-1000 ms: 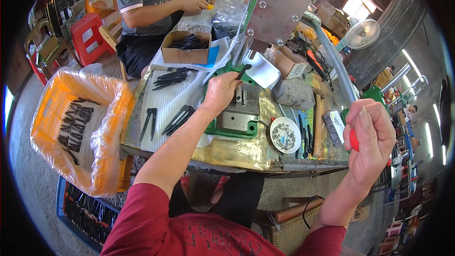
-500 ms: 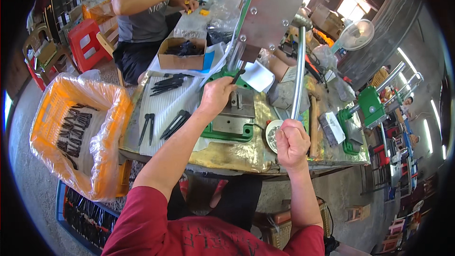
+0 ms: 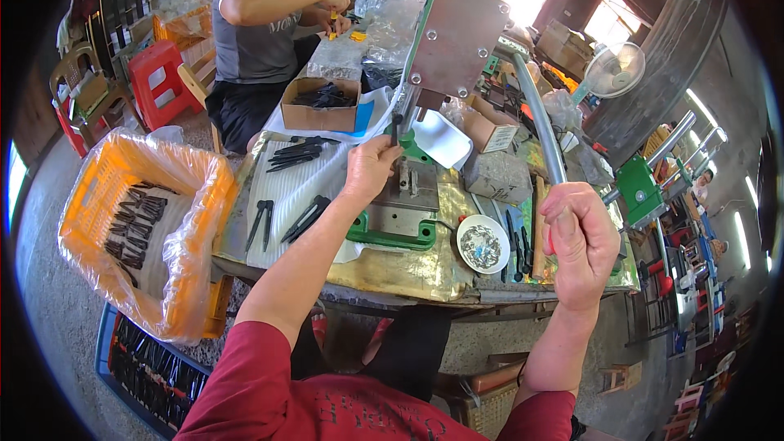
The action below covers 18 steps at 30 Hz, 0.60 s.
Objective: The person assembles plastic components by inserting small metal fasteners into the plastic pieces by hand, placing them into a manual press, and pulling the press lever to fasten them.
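My right hand (image 3: 578,241) is closed around the end of a long metal lever (image 3: 539,114), which has a bit of red at its grip. The lever belongs to a green hand press (image 3: 453,37) with a bare metal side plate. My left hand (image 3: 371,167) pinches a slim black plastic part (image 3: 397,129), held roughly upright below the press head. Beneath it is the metal fixture block (image 3: 412,188) on the green base (image 3: 392,235). Whether the part touches the press is unclear. A white bowl (image 3: 483,243) of small metal pieces sits right of the base.
Black parts (image 3: 296,153) lie on a white foam sheet (image 3: 265,184) at left. Behind is a cardboard box (image 3: 322,121) of black parts. A plastic-lined orange crate (image 3: 196,188) stands beside the table. Opposite, a co-worker (image 3: 261,33) handles small yellow pieces. A second green press (image 3: 639,188) is at right.
My right hand and the lever's end have swung right and closer to me, uncovering the bowl. The black part in my left hand has gone from tilted to nearly upright.
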### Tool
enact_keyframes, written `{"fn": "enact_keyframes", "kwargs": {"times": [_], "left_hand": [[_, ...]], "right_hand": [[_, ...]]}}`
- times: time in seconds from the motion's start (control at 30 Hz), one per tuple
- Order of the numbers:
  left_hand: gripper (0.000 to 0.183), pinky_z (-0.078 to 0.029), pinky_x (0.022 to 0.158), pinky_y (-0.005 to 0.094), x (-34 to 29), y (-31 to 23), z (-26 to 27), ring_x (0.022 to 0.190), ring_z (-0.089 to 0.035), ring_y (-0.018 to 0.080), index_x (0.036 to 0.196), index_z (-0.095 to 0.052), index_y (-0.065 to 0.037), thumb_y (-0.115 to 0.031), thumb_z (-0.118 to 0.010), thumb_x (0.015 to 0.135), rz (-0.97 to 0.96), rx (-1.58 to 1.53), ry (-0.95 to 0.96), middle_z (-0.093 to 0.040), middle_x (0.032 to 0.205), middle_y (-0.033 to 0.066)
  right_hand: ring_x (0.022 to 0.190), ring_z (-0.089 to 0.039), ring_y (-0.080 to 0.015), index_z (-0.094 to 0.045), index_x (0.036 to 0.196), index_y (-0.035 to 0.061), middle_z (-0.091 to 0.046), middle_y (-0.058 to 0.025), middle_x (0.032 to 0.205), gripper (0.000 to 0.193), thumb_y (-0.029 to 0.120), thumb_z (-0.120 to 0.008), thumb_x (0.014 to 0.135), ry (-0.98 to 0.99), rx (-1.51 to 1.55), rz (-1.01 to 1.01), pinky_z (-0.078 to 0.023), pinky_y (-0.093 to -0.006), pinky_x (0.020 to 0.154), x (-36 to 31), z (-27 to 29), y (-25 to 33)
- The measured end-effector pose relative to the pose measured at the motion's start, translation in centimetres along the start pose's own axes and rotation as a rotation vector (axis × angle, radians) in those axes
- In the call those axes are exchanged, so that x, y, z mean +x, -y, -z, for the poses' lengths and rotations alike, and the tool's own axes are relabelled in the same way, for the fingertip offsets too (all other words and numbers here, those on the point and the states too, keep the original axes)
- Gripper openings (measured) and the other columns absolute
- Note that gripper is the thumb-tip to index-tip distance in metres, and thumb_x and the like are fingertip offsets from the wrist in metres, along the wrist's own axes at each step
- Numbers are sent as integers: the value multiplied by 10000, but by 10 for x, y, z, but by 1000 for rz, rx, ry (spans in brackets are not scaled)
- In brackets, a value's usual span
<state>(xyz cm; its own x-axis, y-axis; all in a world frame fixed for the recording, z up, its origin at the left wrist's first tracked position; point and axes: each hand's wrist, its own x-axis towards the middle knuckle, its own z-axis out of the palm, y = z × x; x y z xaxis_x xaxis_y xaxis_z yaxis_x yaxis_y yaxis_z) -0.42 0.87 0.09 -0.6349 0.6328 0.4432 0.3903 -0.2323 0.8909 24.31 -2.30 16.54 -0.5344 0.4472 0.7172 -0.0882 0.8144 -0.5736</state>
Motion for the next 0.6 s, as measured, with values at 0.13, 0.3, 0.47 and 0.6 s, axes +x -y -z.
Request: {"fn": "enact_keyframes", "kwargs": {"times": [0.13,0.3,0.47,0.6], "left_hand": [[144,-458,476,183,-4,-4,12,543,-524,84,856,-547,-9,-133,-555,784,259,-398,33,-554,702,35],[129,-474,488,194,-14,-23,26,595,-565,118,809,-528,-29,-152,-559,786,344,-611,48,-564,742,52],[127,-478,491,200,-26,-36,37,626,-584,142,790,-514,-48,-169,-555,790,395,-735,37,-569,757,60],[133,-479,490,200,-36,-42,43,628,-585,149,812,-515,-51,-177,-551,793,398,-811,51,-569,776,62]], "right_hand": [[520,-393,-66,-499,724,-14,-511,-107,800,183,158,-548,760,17,17,70,-311,-180,474,0,3,-1],[564,-358,-46,-500,766,-1,-485,-134,930,232,220,-566,748,-97,-3,126,-305,-171,518,2,1,-1],[602,-410,-66,-506,862,-4,-471,-155,994,291,255,-572,747,-120,-99,166,-348,-176,550,-3,2,-4],[695,-498,-130,-419,1041,-35,-403,-202,1126,457,365,-436,821,-198,-139,258,-409,-192,525,-6,0,-7]]}}
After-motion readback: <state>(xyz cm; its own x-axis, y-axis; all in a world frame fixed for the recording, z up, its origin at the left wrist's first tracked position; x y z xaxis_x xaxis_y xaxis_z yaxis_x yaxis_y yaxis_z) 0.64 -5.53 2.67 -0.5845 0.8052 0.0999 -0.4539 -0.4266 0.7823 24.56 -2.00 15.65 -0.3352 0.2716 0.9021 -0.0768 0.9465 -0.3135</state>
